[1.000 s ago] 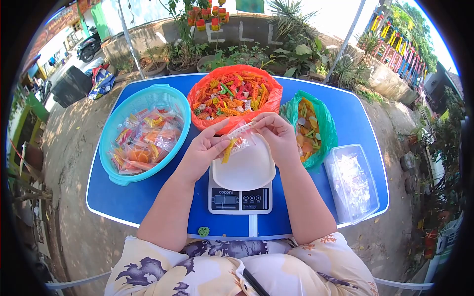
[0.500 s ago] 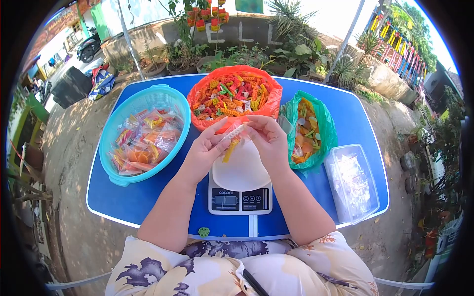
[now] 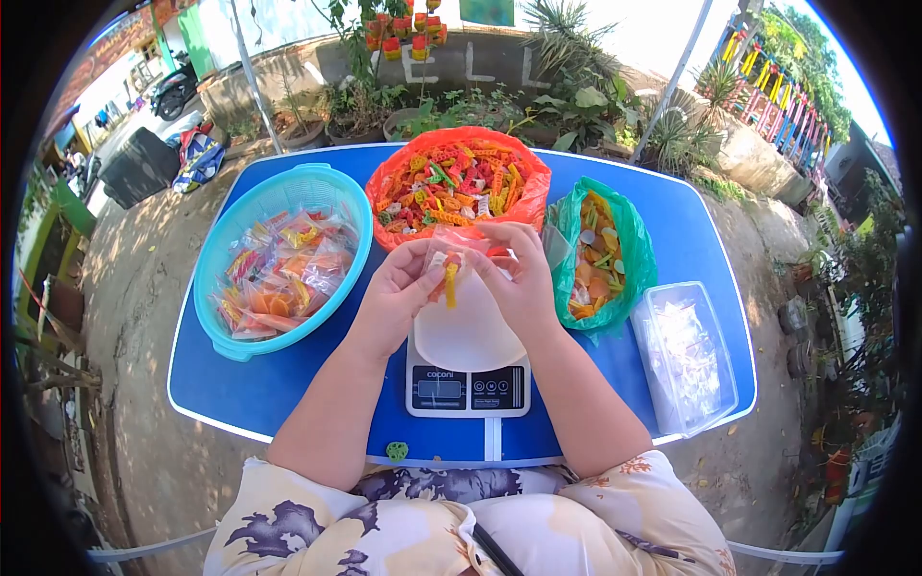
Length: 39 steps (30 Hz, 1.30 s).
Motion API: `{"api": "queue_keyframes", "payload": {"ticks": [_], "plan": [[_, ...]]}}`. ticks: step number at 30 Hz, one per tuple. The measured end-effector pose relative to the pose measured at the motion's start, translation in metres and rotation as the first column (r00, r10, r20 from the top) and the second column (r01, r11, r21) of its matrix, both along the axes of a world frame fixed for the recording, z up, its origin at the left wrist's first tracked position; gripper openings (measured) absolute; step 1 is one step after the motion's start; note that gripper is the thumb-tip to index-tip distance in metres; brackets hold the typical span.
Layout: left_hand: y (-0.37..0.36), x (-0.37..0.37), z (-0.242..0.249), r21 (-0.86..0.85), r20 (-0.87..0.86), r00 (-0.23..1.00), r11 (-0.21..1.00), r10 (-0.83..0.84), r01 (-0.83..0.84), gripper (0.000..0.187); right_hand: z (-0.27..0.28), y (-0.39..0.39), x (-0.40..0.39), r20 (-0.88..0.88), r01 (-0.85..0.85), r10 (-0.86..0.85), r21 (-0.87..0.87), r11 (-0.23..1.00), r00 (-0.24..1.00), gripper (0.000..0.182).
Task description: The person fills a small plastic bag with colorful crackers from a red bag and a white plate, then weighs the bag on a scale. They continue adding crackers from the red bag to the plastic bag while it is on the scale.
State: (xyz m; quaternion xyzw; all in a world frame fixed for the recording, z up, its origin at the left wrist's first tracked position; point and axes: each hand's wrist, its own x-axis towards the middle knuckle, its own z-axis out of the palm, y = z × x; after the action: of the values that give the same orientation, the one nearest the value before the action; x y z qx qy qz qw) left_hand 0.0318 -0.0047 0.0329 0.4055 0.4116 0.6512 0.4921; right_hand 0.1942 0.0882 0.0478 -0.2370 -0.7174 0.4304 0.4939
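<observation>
My left hand [image 3: 399, 293] and my right hand [image 3: 517, 281] are together over the white bowl [image 3: 461, 336] of a kitchen scale [image 3: 468, 389]. Between them they pinch a small clear plastic bag [image 3: 449, 246] with a yellow piece [image 3: 451, 284] and some reddish bits in it. Just behind my hands lies an open red bag [image 3: 536, 182] full of colourful crinkled pieces. To the right, a green bag [image 3: 629, 274] holds orange and yellow pieces.
A turquoise basket [image 3: 223, 331] of filled packets stands at the left of the blue table [image 3: 317, 403]. A clear box [image 3: 687, 355] of small plastic bags is at the right. One green piece [image 3: 397, 450] lies at the front edge.
Both hands have shifted slightly and turned around the small bag. The yellow piece now hangs more upright and a little higher.
</observation>
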Motion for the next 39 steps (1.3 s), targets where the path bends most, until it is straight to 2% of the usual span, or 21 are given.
{"api": "queue_keyframes", "payload": {"ticks": [1, 4, 7, 10, 13, 16, 22, 25, 31, 34, 37, 39], "plan": [[-0.001, 0.001, 0.001, 0.044, 0.013, 1.0, 0.999, -0.021, 0.02, 0.034, -0.004, 0.005, 0.003, 0.068, -0.046, 0.047, -0.017, 0.999, 0.997, 0.022], [-0.004, 0.008, 0.013, -0.051, -0.019, 0.997, 0.996, 0.071, -0.072, 0.026, -0.011, 0.012, 0.004, 0.012, -0.159, 0.163, -0.15, 0.976, 0.987, 0.01], [0.002, 0.004, 0.0, 0.051, -0.143, 0.982, 0.992, 0.124, -0.118, 0.02, -0.01, 0.013, 0.006, -0.027, -0.255, 0.255, -0.212, 0.944, 0.967, 0.012], [0.0, 0.005, -0.001, 0.051, -0.173, 0.963, 0.978, 0.208, -0.202, 0.019, -0.007, 0.01, 0.007, -0.037, -0.313, 0.323, -0.37, 0.875, 0.946, 0.013], [-0.001, 0.003, -0.002, 0.012, -0.193, 0.956, 0.975, 0.218, -0.22, 0.015, -0.01, 0.013, 0.008, -0.085, -0.332, 0.323, -0.349, 0.876, 0.942, 0.012], [-0.002, 0.003, 0.001, 0.017, -0.254, 0.941, 0.974, 0.221, -0.225, 0.012, -0.01, 0.012, 0.007, -0.095, -0.26, 0.242, -0.377, 0.889, 0.966, 0.009], [-0.003, 0.005, -0.001, 0.085, -0.301, 0.913, 0.962, 0.274, -0.26, 0.007, -0.014, 0.009, 0.005, -0.06, -0.24, 0.233, -0.222, 0.945, 0.971, 0.008], [-0.004, 0.002, 0.001, 0.092, -0.313, 0.917, 0.968, 0.249, -0.231, 0.006, -0.005, 0.006, 0.005, -0.023, -0.313, 0.314, -0.181, 0.933, 0.949, 0.009], [-0.005, 0.006, 0.0, 0.084, -0.349, 0.91, 0.974, 0.226, -0.21, 0.007, -0.008, 0.007, 0.005, 0.087, -0.219, 0.22, -0.015, 0.976, 0.972, 0.009], [-0.006, 0.004, 0.002, 0.073, -0.305, 0.928, 0.977, 0.212, -0.199, 0.008, -0.005, 0.004, 0.003, 0.043, -0.271, 0.277, -0.113, 0.956, 0.96, 0.009], [-0.008, -0.001, 0.0, 0.05, -0.448, 0.88, 0.987, 0.16, -0.154, 0.012, 0.0, 0.002, 0.006, 0.122, -0.246, 0.245, -0.004, 0.969, 0.962, 0.01], [-0.005, 0.002, 0.0, 0.192, -0.506, 0.823, 0.963, 0.26, -0.187, 0.013, 0.003, 0.001, 0.008, 0.11, -0.166, 0.157, 0.085, 0.982, 0.981, 0.011]]}}
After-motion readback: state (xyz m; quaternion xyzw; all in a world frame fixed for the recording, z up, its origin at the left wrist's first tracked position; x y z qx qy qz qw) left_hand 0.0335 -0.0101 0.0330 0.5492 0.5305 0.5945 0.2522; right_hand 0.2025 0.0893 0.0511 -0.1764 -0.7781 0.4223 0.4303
